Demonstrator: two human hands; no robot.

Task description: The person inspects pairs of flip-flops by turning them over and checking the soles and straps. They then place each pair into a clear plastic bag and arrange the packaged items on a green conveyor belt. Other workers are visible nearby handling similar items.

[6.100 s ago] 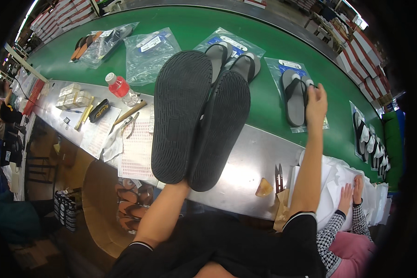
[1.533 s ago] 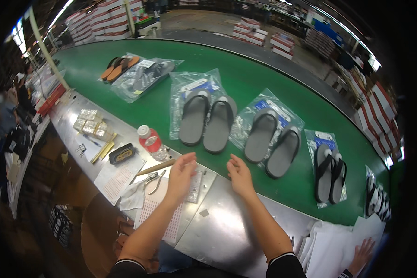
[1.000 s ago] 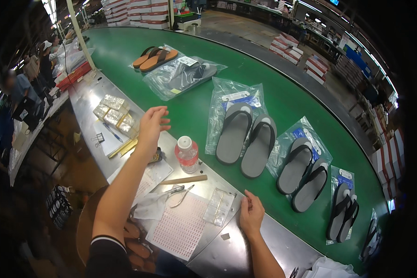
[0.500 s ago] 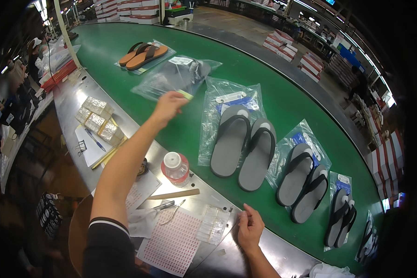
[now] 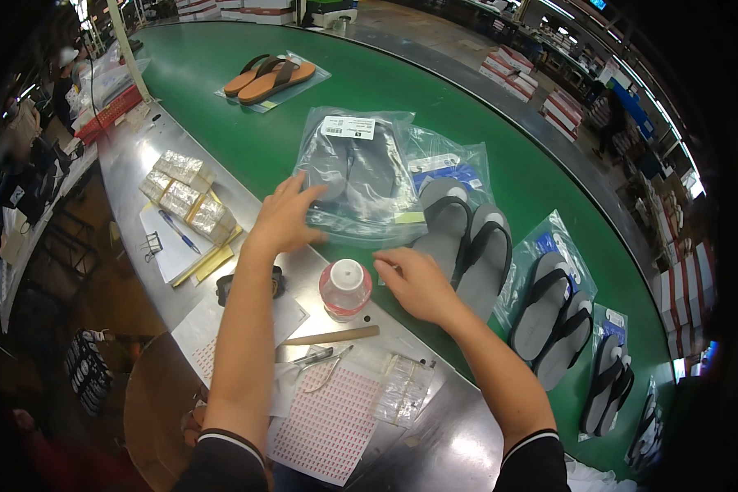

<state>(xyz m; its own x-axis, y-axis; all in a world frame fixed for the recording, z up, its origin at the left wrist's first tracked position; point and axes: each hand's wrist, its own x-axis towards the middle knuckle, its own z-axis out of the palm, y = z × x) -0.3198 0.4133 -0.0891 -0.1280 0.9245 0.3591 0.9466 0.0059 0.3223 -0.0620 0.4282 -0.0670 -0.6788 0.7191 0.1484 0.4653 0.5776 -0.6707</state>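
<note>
A clear plastic bag (image 5: 361,215) with a pair of grey flip-flops (image 5: 371,168) inside lies on the green belt (image 5: 180,90), a white label (image 5: 348,127) near its far end. At the bag's left edge is my left hand (image 5: 285,217), fingers spread; whether they touch the plastic I cannot tell. My right hand (image 5: 416,283) hovers just below the bag's near right corner, thumb apart from bent fingers, holding nothing visible. Beside it lie larger grey flip-flops with black straps (image 5: 480,283) on another clear bag, partly covered by the bagged pair and my right hand.
Between my forearms stands a clear bottle (image 5: 346,289) on the metal ledge. Near it are a printed sticker sheet (image 5: 326,426), nippers (image 5: 332,369) and a brown strip (image 5: 336,335). More grey flip-flops (image 5: 541,307) lie rightward; brown sandals (image 5: 275,78) lie farther off.
The bagged flip-flops have moved right and nearer, now overlapping the neighbouring bag, and lie flatter with the label showing. My left hand has left the yellowish corner; my right hand has come up beside the bag.
</note>
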